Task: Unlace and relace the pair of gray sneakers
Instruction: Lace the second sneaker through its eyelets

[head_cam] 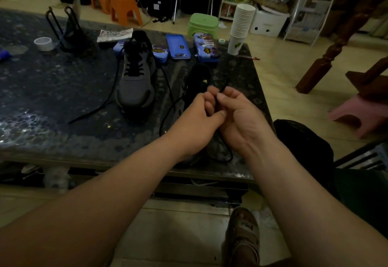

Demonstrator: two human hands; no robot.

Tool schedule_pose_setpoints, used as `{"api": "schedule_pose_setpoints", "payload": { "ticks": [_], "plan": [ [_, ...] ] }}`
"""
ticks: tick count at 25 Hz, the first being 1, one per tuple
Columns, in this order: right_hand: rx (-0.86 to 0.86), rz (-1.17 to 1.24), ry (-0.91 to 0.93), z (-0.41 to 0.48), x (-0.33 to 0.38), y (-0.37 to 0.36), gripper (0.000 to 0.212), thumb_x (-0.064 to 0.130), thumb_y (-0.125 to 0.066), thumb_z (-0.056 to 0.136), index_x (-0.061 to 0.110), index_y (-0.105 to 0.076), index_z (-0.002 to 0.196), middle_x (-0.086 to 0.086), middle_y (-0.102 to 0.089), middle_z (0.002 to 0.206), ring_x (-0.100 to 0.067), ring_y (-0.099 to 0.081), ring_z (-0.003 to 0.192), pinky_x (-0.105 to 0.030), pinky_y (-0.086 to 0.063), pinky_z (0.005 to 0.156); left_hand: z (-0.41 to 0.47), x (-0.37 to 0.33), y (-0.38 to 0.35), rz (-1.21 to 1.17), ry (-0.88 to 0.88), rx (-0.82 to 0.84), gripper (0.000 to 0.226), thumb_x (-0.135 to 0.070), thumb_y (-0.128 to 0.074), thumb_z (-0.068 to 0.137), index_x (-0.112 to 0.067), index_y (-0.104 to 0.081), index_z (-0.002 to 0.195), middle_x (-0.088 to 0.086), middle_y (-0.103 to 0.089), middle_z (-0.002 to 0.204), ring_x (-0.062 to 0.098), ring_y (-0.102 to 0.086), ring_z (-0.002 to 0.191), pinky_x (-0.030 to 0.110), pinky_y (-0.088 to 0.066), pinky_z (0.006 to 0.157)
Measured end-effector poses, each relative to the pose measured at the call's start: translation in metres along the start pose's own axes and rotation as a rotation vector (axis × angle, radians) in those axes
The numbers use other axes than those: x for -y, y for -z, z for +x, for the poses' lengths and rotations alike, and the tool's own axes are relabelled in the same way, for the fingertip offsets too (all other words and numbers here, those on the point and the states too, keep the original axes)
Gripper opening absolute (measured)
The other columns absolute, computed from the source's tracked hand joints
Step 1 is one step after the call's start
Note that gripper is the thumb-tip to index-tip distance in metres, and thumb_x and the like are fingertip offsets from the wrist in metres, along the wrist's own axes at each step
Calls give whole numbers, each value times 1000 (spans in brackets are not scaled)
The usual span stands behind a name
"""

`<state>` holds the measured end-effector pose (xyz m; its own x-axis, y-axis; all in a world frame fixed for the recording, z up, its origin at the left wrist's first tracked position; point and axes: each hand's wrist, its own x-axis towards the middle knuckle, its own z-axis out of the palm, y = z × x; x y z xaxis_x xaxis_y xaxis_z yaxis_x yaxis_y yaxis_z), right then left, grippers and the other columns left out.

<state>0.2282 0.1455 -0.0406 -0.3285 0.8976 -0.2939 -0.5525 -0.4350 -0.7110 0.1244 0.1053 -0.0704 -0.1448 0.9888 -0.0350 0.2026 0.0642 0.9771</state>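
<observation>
Dark and speckled, the surface (52,98) filled the head view, with a stack of paper cups (241,23) and blue tins (178,46) along its far edge. One gray sneaker (135,90) stood near the middle, toe toward the person, its loose lace (94,109) trailing across the surface. The second sneaker (198,82) lay just beside it on the right, mostly hidden behind the hands. The left hand (197,124) and right hand (241,119) met above it, fingers curled, both pinching its black lace (224,85).

We're seeing a paper cup stack (241,25) standing at the far right corner of the dark table (52,90), blue tins (178,46) lying beside it. Tape roll (44,43) sitting far left, orange stools (123,8) standing behind.
</observation>
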Motion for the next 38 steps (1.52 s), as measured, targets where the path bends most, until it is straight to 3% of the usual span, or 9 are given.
{"api": "schedule_pose_setpoints", "payload": {
  "ticks": [4,9,13,17,20,24,31,35,38],
  "plan": [
    [28,52,41,6,11,4,20,-8,-47,101,11,-52,101,-11,-76,87,-19,-74,76,-32,-62,75,-2,-5,12,-106,77,63,23,-26,-52,108,-14,-59,90,-6,-53,59,3,-44,41,26,-40,47],
    [-134,160,22,16,48,26,15,7,-43,107,9,-58,107,0,-58,72,-7,-48,52,-20,-47,53,-4,-4,58,156,85,-80,37,-42,-55,91,-22,-42,64,0,-37,58,14,-35,49,38,-28,58],
    [-134,-20,78,10,36,20,19,-1,-43,105,11,-53,115,-7,-68,82,-10,-57,59,-22,-53,57,-13,-1,56,529,-95,-222,32,-51,-53,88,-20,-55,87,-4,-56,88,16,-56,81,36,-43,71],
    [-1,-131,88,-4,6,-1,18,-2,-50,103,16,-51,100,-8,-78,99,-21,-74,88,-36,-62,78,-15,-4,21,286,-156,-65,26,-46,-63,98,-29,-58,116,-13,-68,105,4,-66,99,35,-55,89],
    [-6,-224,144,-12,-5,-10,22,-2,-54,101,18,-49,93,-6,-79,105,-16,-77,89,-29,-61,70,-5,-3,17,174,-114,-58,5,-34,-62,103,-30,-61,104,-8,-72,92,5,-68,85,32,-53,77],
    [11,-162,101,-7,-4,-5,14,0,-54,101,14,-53,104,-8,-78,104,-21,-74,88,-36,-58,77,-4,-14,23,-42,-45,-44,27,-22,-51,106,-20,-58,79,-12,-56,60,6,-49,53,29,-39,55],
    [-213,173,72,2,45,17,21,7,-43,109,3,-62,101,-5,-65,73,-14,-66,67,-32,-64,70,-13,-23,64,313,-41,-88,41,-28,-56,99,-15,-40,64,0,-31,55,9,-29,49,25,-22,44],
    [-241,-91,113,2,50,34,19,7,-47,107,4,-62,118,-4,-66,81,-7,-55,62,-21,-56,60,-22,-13,66,440,-29,147,44,-29,-55,104,-11,-48,65,-2,-50,56,9,-42,51,26,-35,53],
    [-186,-447,166,2,38,35,10,9,-54,105,10,-63,110,-3,-69,82,-6,-48,55,-17,-44,49,-16,-7,71,316,57,78,24,-22,-50,107,-20,-69,93,0,-74,82,11,-59,60,31,-50,59]
  ]
}}
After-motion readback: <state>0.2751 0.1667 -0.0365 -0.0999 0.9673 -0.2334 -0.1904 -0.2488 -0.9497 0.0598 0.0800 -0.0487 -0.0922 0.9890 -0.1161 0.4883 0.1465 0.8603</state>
